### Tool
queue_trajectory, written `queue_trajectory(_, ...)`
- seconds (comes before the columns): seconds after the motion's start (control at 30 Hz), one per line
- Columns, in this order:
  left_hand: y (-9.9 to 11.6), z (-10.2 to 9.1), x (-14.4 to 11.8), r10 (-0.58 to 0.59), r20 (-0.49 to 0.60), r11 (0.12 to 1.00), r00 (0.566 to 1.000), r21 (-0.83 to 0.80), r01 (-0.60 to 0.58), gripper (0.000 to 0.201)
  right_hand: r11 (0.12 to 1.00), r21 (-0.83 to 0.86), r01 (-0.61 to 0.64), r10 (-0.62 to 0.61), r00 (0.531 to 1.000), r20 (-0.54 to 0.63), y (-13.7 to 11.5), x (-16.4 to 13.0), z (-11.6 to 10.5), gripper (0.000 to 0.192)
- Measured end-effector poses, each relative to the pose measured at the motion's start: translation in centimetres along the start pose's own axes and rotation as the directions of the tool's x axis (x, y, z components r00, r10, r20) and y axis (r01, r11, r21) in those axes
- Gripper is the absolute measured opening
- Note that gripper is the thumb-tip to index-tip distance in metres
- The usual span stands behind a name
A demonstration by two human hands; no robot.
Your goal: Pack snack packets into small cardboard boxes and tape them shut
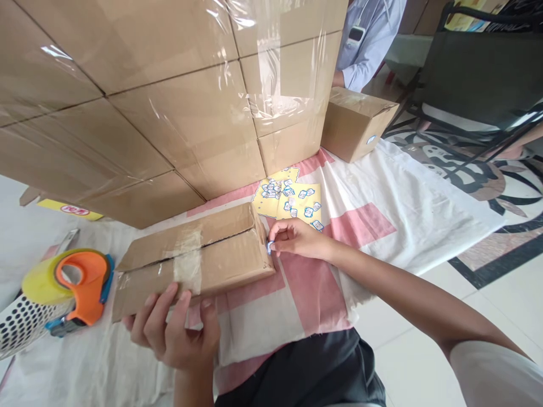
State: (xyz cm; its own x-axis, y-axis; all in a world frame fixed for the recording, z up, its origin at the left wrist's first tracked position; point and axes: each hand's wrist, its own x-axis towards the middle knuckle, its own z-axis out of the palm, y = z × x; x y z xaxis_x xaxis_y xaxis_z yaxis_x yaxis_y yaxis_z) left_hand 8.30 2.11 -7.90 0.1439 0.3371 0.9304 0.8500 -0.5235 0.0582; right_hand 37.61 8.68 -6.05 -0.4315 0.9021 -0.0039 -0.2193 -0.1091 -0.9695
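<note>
The right hand (297, 238) pinches a small sticker (270, 246) against the taped carton's (199, 257) end (left hand (172, 330) gripping its near edge).

Flat box (199, 257) lies on the floor sheet (403, 215), in front of the wrapped carton stack (161, 96). Tape dispenser (70, 288) sits left of the box. Left hand (173, 328) is at its near edge, right hand (297, 240) at its right end. Sticker sheets (292, 198) lie behind the right hand. Small carton (358, 130) stands right of the stack, a person's sleeve (365, 62) behind it.
</note>
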Motion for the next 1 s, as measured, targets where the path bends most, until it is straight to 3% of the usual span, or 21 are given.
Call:
queue_trajectory(0.13, 0.1, 0.0, 0.2, 0.001, 0.008, 1.000, 1.000, -0.001, -0.001, 0.054, 1.000, -0.002, -0.003, 0.003, 0.998, -0.069, 0.4, 0.3, 0.3, 0.037)
queue_trajectory(0.33, 0.2, -0.1, 0.2, 0.001, 0.013, 1.000, 1.000, 0.000, -0.001, 0.056, 1.000, -0.027, -0.008, 0.006, 0.998, -0.064, 0.8, 0.4, 0.5, 0.039)
queue_trajectory(0.5, 0.2, -0.1, 0.2, 0.005, 0.012, 1.000, 1.000, -0.004, -0.005, 0.056, 0.984, -0.161, 0.070, -0.090, 0.989, -0.119, 0.8, 0.1, 0.6, 0.040)
queue_trajectory(0.57, 0.2, -0.1, 0.3, -0.005, 0.015, 1.000, 1.000, -0.006, 0.005, 0.054, 0.959, -0.268, 0.089, -0.129, 0.982, -0.136, 0.7, 0.0, 0.4, 0.048)
queue_trajectory(0.67, 0.1, 0.0, 0.3, -0.030, 0.003, 0.999, 1.000, -0.022, 0.030, 0.048, 0.904, -0.412, 0.116, -0.180, 0.976, -0.120, 0.5, 0.1, -0.1, 0.075)
queue_trajectory(0.77, -0.1, 0.2, 0.3, -0.061, -0.033, 0.997, 0.998, -0.053, 0.059, 0.044, 0.894, -0.428, 0.135, -0.158, 0.987, -0.018, 0.4, 0.6, -0.6, 0.095)
queue_trajectory(0.87, -0.5, 0.4, 0.4, -0.108, -0.032, 0.992, 0.994, -0.065, 0.105, 0.049, 0.900, -0.404, 0.166, -0.146, 0.986, 0.081, 0.4, 1.2, -0.9, 0.078)
queue_trajectory(1.0, -0.9, 0.8, 1.0, -0.106, -0.050, 0.989, 0.993, -0.105, 0.100, 0.060, 0.848, -0.435, 0.302, -0.253, 0.953, 0.168, 0.3, 1.6, -0.8, 0.043)
